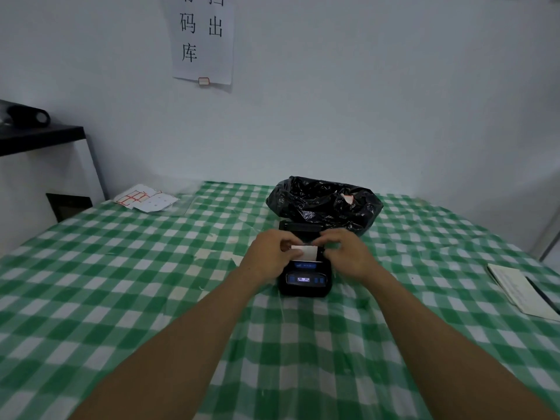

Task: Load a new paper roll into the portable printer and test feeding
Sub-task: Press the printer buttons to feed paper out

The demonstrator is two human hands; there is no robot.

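A small black portable printer [305,283] with a lit blue display sits on the green checked tablecloth, its lid [300,227] swung open toward the back. A white paper roll [307,251] lies in the open bay. My left hand [269,253] pinches the roll's left end and paper edge. My right hand [348,253] grips the roll's right end at the printer's side. Both hands hide the bay's side walls.
A crumpled black plastic bag [324,201] lies just behind the printer. White label sheets with red borders [145,198] rest at the far left. A notebook with a pen [524,292] lies at the right edge. A black shelf [39,137] stands left; the wall holds a paper sign [203,40].
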